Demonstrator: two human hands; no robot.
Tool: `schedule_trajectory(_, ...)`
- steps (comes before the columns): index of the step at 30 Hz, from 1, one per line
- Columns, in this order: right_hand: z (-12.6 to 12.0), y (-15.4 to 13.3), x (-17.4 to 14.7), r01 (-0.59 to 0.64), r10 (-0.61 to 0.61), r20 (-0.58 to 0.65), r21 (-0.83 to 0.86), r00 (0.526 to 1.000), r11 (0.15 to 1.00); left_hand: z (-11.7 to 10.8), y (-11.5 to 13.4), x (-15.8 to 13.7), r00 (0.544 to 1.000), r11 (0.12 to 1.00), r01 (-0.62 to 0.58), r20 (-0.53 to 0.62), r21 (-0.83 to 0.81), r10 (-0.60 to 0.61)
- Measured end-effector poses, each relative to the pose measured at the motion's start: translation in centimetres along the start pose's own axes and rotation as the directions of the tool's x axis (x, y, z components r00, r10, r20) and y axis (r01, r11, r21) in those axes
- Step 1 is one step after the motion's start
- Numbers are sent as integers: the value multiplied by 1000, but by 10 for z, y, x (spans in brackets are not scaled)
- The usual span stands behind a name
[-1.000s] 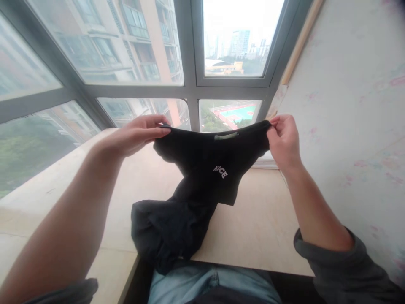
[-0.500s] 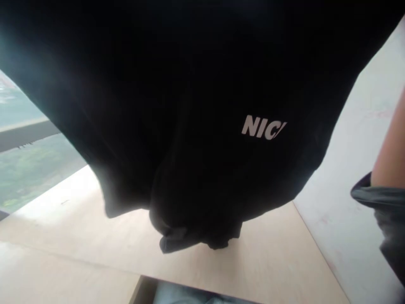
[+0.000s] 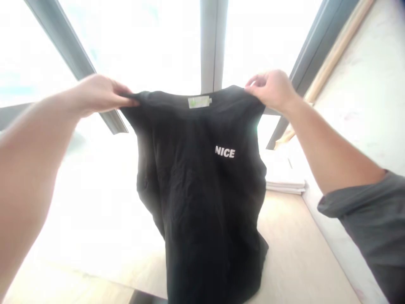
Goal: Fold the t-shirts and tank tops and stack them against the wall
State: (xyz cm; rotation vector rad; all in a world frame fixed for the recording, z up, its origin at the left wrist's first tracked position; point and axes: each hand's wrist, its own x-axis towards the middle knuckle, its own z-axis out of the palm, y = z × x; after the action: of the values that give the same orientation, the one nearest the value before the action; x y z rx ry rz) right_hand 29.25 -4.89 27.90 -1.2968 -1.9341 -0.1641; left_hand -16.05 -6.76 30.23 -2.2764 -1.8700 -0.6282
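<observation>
The fingers [image 3: 127, 100] of the left hand [image 3: 93, 95] are closed on one shoulder of a black shirt [image 3: 196, 190], and those of the right hand [image 3: 274, 88] pinch the other shoulder, so the cloth hangs spread between the two hands, above the table [image 3: 303, 249]. Its neckline dips slightly between the grips, with a pale label [image 3: 199, 101] inside the collar. The white word NICE [image 3: 225, 152] is printed on the chest, on the right hand's side. The lower end of the shirt runs out of view over the near part of the table, and whether it touches the top cannot be told. A white layered pile [image 3: 286, 186] lies at the far right of the table, partly behind the shirt. Beyond the table stand bright windows [image 3: 126, 38] with grey frames [image 3: 212, 42]. To the right of the table rises a pale wall [image 3: 373, 109], with a wooden strip [image 3: 335, 50] along the frame. A rolled grey sleeve [image 3: 357, 207] covers part of the right arm, above the table's right side.
</observation>
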Motion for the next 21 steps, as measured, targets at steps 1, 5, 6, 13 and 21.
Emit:
schedule_trajectory(1,33,9,-6,-19,17,55,39,998,999,27,-6,0,998,997,8,63,-72,-3)
schedule_trajectory(5,154,40,-22,-167,143,131,189,981,968,130,-21,6,982,954,145,158,-262,-106)
schedule_trajectory(6,176,44,-25,-201,170,149,219,974,955,151,-22,8,980,945,173,145,-276,-137)
schedule_trajectory(13,215,33,-88,-192,51,360,366,932,911,237,-11,-53,969,946,93,247,-311,-14)
schedule_trajectory(21,139,37,-316,-410,264,474,235,840,881,253,1,-311,807,829,516,447,-216,-386)
